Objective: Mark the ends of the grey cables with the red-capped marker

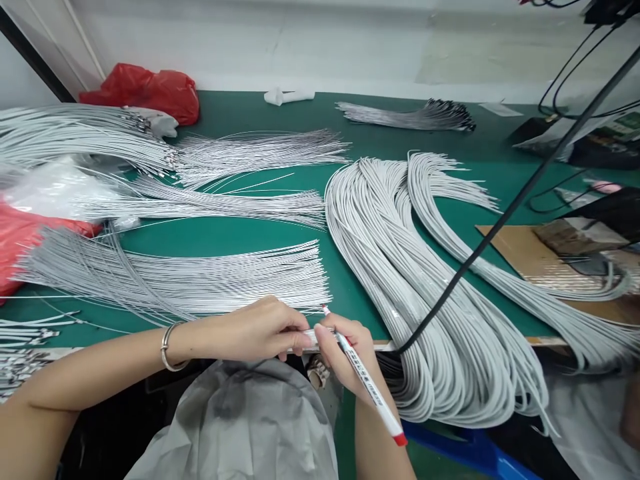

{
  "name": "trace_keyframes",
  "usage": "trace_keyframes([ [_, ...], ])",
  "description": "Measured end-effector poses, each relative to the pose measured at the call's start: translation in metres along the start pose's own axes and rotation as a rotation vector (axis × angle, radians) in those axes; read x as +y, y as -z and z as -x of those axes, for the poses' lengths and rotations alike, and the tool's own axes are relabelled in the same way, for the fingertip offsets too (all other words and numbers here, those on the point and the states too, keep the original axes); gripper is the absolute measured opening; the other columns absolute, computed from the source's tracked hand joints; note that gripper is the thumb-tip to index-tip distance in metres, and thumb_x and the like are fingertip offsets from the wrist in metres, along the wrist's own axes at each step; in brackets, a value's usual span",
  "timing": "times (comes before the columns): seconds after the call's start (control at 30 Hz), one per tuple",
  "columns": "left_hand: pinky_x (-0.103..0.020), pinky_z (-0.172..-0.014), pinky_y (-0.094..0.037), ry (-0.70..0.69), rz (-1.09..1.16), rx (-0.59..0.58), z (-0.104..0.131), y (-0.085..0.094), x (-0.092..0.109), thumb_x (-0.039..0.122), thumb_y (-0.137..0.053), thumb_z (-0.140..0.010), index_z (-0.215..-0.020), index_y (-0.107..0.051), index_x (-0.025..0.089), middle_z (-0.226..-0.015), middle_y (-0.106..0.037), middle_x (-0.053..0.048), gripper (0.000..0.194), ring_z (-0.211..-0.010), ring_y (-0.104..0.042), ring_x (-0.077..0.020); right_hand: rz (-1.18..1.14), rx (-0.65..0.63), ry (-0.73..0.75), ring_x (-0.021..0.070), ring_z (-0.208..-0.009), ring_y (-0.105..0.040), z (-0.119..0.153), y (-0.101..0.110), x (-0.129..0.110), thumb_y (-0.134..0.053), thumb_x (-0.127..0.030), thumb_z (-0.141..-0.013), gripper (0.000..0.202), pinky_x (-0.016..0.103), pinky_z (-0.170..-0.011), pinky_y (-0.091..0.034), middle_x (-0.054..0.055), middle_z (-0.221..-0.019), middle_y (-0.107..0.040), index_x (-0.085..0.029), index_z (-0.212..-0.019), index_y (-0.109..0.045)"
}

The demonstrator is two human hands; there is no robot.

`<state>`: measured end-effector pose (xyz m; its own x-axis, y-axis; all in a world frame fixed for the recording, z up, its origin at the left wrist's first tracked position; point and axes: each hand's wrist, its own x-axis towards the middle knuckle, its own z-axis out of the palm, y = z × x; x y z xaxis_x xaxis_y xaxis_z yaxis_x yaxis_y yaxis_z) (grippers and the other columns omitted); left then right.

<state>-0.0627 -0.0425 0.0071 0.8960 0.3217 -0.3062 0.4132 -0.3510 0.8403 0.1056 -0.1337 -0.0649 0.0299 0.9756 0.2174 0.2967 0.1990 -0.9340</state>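
My right hand (pixel 347 343) is closed around a red-and-white marker pen (pixel 373 388). The pen slants, its red end low at the right and its tip poking up past my fingers. My left hand (pixel 260 327) pinches a short silvery-white bundle (pixel 314 339), apparently of thin wires, mostly hidden by my fingers. The right hand's fingertips meet the bundle's other end. Just beyond both hands, a fanned bundle of straight silvery wires (pixel 240 277) lies on the green table mat (pixel 210 235).
Thick looped grey cables (pixel 390 247) hang over the table edge at right, with a black rod (pixel 500 223) crossing them. More wire bundles (pixel 260 155) and a dark-tipped bundle (pixel 410 115) lie farther back. Red plastic bags (pixel 150 93) and cardboard (pixel 515 257) stand at the sides.
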Motion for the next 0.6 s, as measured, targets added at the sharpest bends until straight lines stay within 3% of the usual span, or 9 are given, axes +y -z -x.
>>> trace_keyframes([
  [0.1, -0.015, -0.054, -0.041, 0.021, 0.051, 0.009, -0.001, 0.002, 0.004, 0.029, -0.046, -0.095, -0.076, -0.064, 0.012, -0.062, -0.065, -0.002, 0.031, -0.056, -0.059, -0.0089, -0.041, 0.059, 0.041, 0.0069, -0.036, -0.041, 0.001, -0.002, 0.001, -0.055, -0.028, -0.089, 0.03, 0.02, -0.039, -0.033, -0.007, -0.042, -0.047, -0.019, -0.061, -0.054],
  [0.17, -0.014, -0.052, -0.041, 0.039, 0.092, 0.028, 0.001, 0.007, 0.006, 0.032, -0.046, -0.096, -0.077, -0.065, 0.011, -0.061, -0.065, -0.002, 0.033, -0.055, -0.061, -0.0092, -0.058, 0.19, 0.094, 0.0087, -0.04, -0.05, 0.003, -0.004, 0.004, -0.055, -0.024, -0.089, 0.013, 0.02, -0.044, -0.041, -0.006, -0.047, -0.055, -0.019, -0.086, -0.066],
  [0.2, -0.014, -0.051, -0.041, 0.042, 0.112, 0.04, 0.001, 0.01, 0.006, 0.034, -0.047, -0.096, -0.077, -0.065, 0.011, -0.062, -0.065, -0.002, 0.035, -0.056, -0.061, -0.0096, -0.059, 0.273, 0.126, 0.0098, -0.043, -0.054, 0.004, -0.005, 0.006, -0.053, -0.022, -0.09, 0.018, 0.021, -0.048, -0.045, -0.006, -0.051, -0.059, -0.02, -0.102, -0.067],
  [0.3, -0.015, -0.052, -0.044, 0.034, 0.165, 0.054, 0.002, 0.017, 0.006, 0.037, -0.049, -0.094, -0.077, -0.065, 0.011, -0.068, -0.067, -0.003, 0.035, -0.06, -0.065, -0.011, -0.006, 0.39, 0.23, 0.0117, -0.052, -0.061, 0.007, -0.012, 0.008, -0.047, -0.016, -0.092, 0.04, 0.024, -0.057, -0.051, -0.004, -0.06, -0.066, -0.025, -0.13, -0.057],
  [0.43, -0.016, -0.053, -0.047, 0.066, 0.214, 0.058, 0.0, 0.019, 0.004, 0.039, -0.051, -0.093, -0.079, -0.065, 0.011, -0.074, -0.067, -0.004, 0.034, -0.062, -0.065, -0.0117, 0.138, 0.373, 0.329, 0.0122, -0.052, -0.06, 0.008, -0.022, 0.009, -0.048, -0.008, -0.089, 0.054, 0.024, -0.055, -0.051, -0.003, -0.061, -0.067, -0.026, -0.14, -0.046],
  [0.6, -0.017, -0.053, -0.048, 0.071, 0.234, 0.073, -0.002, 0.017, 0.004, 0.04, -0.053, -0.092, -0.077, -0.065, 0.011, -0.071, -0.066, -0.004, 0.035, -0.06, -0.064, -0.011, 0.328, 0.451, 0.361, 0.0125, -0.048, -0.053, 0.009, -0.032, 0.01, -0.052, -0.006, -0.087, 0.063, 0.026, -0.05, -0.045, -0.002, -0.058, -0.06, -0.022, -0.146, -0.037],
])
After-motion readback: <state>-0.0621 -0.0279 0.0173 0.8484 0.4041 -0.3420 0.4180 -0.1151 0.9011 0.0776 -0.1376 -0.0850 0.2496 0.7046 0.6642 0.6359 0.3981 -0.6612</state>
